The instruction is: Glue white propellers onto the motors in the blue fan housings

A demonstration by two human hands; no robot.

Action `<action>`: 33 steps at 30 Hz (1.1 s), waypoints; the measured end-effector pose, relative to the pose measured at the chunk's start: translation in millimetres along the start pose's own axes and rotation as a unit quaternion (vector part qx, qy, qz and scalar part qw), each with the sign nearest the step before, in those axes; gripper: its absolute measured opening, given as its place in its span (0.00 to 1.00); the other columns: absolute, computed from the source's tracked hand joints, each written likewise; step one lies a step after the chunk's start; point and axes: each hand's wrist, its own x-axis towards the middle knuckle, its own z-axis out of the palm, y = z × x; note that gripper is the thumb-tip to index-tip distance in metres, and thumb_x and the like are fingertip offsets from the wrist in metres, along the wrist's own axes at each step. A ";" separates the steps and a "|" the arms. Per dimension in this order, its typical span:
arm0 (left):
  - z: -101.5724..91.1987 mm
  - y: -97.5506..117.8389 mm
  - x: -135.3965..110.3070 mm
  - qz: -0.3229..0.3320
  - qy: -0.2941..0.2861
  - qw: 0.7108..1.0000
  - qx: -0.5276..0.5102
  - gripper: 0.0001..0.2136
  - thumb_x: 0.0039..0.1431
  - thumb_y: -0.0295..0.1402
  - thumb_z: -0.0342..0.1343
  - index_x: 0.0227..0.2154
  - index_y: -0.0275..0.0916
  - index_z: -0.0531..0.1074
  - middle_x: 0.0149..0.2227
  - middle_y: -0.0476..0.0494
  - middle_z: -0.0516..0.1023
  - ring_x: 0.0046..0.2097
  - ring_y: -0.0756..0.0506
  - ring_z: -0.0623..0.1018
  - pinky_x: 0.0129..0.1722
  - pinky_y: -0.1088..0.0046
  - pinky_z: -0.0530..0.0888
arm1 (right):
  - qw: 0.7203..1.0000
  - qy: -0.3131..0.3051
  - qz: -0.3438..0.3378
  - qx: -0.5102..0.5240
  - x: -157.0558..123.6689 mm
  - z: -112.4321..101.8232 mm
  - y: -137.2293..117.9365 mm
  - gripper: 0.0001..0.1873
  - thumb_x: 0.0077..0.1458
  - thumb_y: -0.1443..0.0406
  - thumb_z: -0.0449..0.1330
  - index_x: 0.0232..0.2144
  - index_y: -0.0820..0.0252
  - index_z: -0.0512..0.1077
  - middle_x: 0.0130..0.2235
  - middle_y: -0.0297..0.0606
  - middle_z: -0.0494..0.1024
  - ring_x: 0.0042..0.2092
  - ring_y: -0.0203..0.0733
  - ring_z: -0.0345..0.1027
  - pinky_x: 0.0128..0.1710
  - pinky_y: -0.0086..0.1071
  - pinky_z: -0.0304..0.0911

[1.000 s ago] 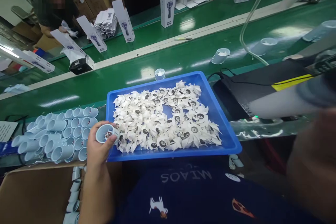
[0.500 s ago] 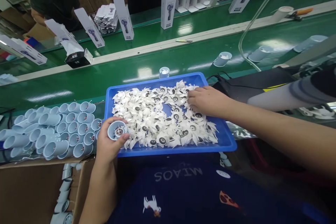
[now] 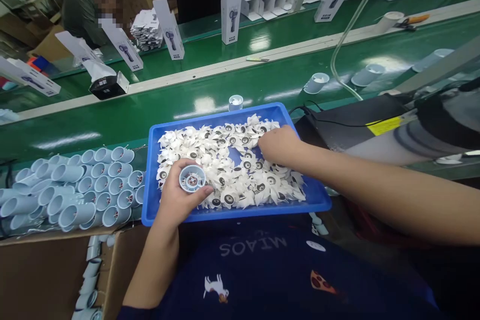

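Observation:
My left hand (image 3: 179, 192) is closed around a light blue fan housing (image 3: 192, 178), its open end facing up with a round motor seat inside. It is held over the front left of a blue tray (image 3: 324, 202). White fan blades (image 3: 240, 180) with dark ringed hubs fill the tray in a loose heap. My right hand (image 3: 278, 145) reaches down into the heap at the tray's right side. Its fingertips are bent and hidden among the blades, so whatever they pinch does not show.
Many light blue housings (image 3: 77, 214) lie stacked left of the tray, above a cardboard box (image 3: 108, 275). One housing (image 3: 235, 103) stands on the green belt (image 3: 157, 110) behind the tray. Printed white boxes (image 3: 231, 15) line the far side, where a person (image 3: 80, 12) bends. A dark duct-like tube (image 3: 405, 135) lies right.
My left hand has moved right with the housing, from the tray's left edge to over the blades. My right hand has sunk slightly deeper into the heap. The person opposite has leaned over.

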 end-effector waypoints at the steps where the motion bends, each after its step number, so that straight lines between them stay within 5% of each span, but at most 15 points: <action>1: 0.2 -1.1 -1.3 -0.003 0.007 1.000 0.001 0.27 0.48 0.40 0.70 0.48 0.41 0.65 0.46 0.42 0.74 0.42 0.45 0.77 0.41 0.70 0.73 | 1.000 0.012 -0.005 0.023 -2.9 -5.0 -0.3 0.04 0.51 0.77 0.60 0.30 0.69 0.74 0.38 0.50 0.77 0.47 0.55 0.71 0.52 0.51 0.61; 4: 1.2 -3.7 -7.4 -0.006 0.024 1.000 -0.002 0.29 0.51 0.38 0.66 0.54 0.42 0.61 0.49 0.41 0.72 0.45 0.45 0.76 0.44 0.69 0.73 | 0.989 0.052 -0.054 0.124 -20.6 -18.5 1.6 0.04 0.52 0.75 0.58 0.31 0.69 0.73 0.40 0.56 0.76 0.47 0.61 0.70 0.51 0.56 0.60; 7: 5.8 0.1 -12.2 -0.013 -0.003 1.000 0.000 0.28 0.54 0.37 0.64 0.56 0.42 0.63 0.50 0.40 0.74 0.47 0.43 0.77 0.47 0.67 0.74 | 0.930 0.037 -0.175 0.322 -43.6 -18.6 1.5 0.13 0.61 0.61 0.52 0.43 0.63 0.70 0.40 0.47 0.76 0.40 0.47 0.72 0.42 0.43 0.68; 9: 10.6 6.1 -12.4 -0.004 -0.029 0.999 0.016 0.28 0.52 0.39 0.67 0.55 0.43 0.67 0.52 0.39 0.75 0.50 0.40 0.77 0.50 0.63 0.74 | 0.799 -0.031 -0.258 0.542 -54.9 -9.7 -2.6 0.20 0.62 0.53 0.53 0.48 0.61 0.67 0.39 0.43 0.75 0.36 0.40 0.72 0.39 0.37 0.71; 12: 17.5 15.2 -10.0 0.043 -0.040 0.997 0.054 0.30 0.49 0.41 0.71 0.55 0.44 0.71 0.53 0.38 0.77 0.55 0.36 0.76 0.56 0.57 0.71 | 0.502 -0.173 -0.266 0.804 -62.2 7.7 -12.6 0.26 0.51 0.52 0.69 0.45 0.61 0.69 0.39 0.39 0.75 0.38 0.38 0.74 0.44 0.34 0.72; 13: 19.2 17.4 -9.2 0.058 -0.041 0.995 0.067 0.30 0.48 0.42 0.71 0.56 0.45 0.71 0.53 0.39 0.77 0.55 0.35 0.75 0.57 0.56 0.71 | 0.433 -0.204 -0.249 0.842 -62.7 12.4 -15.7 0.27 0.47 0.54 0.73 0.44 0.62 0.71 0.39 0.38 0.76 0.39 0.38 0.74 0.45 0.33 0.72; 15: 21.6 20.2 -8.5 0.076 -0.045 0.992 0.090 0.31 0.49 0.42 0.71 0.57 0.45 0.71 0.53 0.39 0.77 0.55 0.35 0.76 0.57 0.55 0.71 | 0.389 -0.228 -0.227 0.863 -62.6 18.8 -20.3 0.25 0.46 0.57 0.75 0.42 0.62 0.72 0.40 0.38 0.76 0.40 0.37 0.75 0.47 0.32 0.72; 18: 23.6 22.0 -9.2 0.088 -0.050 0.989 0.112 0.31 0.50 0.42 0.70 0.57 0.45 0.71 0.52 0.38 0.78 0.54 0.36 0.76 0.55 0.54 0.73 | 0.397 -0.222 -0.218 0.863 -62.1 22.4 -22.8 0.28 0.45 0.56 0.76 0.43 0.61 0.70 0.40 0.39 0.76 0.40 0.38 0.75 0.46 0.33 0.72; 23: 27.4 26.0 -11.0 0.115 -0.035 0.977 0.178 0.30 0.51 0.41 0.69 0.57 0.43 0.70 0.53 0.38 0.78 0.54 0.36 0.78 0.53 0.57 0.75 | 0.455 -0.179 -0.230 0.841 -65.6 19.5 -24.4 0.26 0.47 0.55 0.75 0.40 0.61 0.69 0.35 0.34 0.73 0.35 0.33 0.70 0.38 0.27 0.68; 25: 30.6 27.9 -11.7 0.138 -0.036 0.966 0.216 0.30 0.51 0.40 0.69 0.57 0.43 0.69 0.53 0.38 0.79 0.54 0.36 0.78 0.53 0.57 0.76 | 0.548 -0.097 -0.261 0.789 -69.0 15.4 -28.5 0.18 0.51 0.60 0.72 0.39 0.61 0.72 0.35 0.34 0.72 0.35 0.33 0.67 0.37 0.27 0.65; 28: 37.1 29.9 -13.8 0.184 -0.025 0.947 0.263 0.26 0.54 0.34 0.65 0.57 0.42 0.68 0.53 0.39 0.79 0.53 0.38 0.79 0.54 0.57 0.76 | 0.746 0.150 -0.330 0.559 -73.0 8.8 -39.3 0.10 0.54 0.68 0.68 0.40 0.59 0.77 0.38 0.39 0.72 0.40 0.39 0.65 0.43 0.35 0.63; 30: 41.4 30.3 -15.2 0.227 0.013 0.934 0.277 0.24 0.56 0.29 0.62 0.57 0.43 0.68 0.52 0.40 0.80 0.53 0.39 0.79 0.55 0.58 0.76 | 0.799 0.261 -0.340 0.422 -73.4 5.9 -46.4 0.09 0.53 0.70 0.68 0.39 0.59 0.79 0.37 0.40 0.70 0.41 0.43 0.64 0.43 0.38 0.61; 33: 44.9 28.9 -14.3 0.269 0.062 0.920 0.279 0.23 0.57 0.27 0.60 0.56 0.43 0.67 0.51 0.41 0.80 0.54 0.40 0.79 0.55 0.59 0.76 | 0.817 0.287 -0.329 0.377 -72.9 4.4 -48.7 0.08 0.52 0.67 0.70 0.37 0.59 0.80 0.36 0.39 0.69 0.39 0.43 0.65 0.40 0.37 0.61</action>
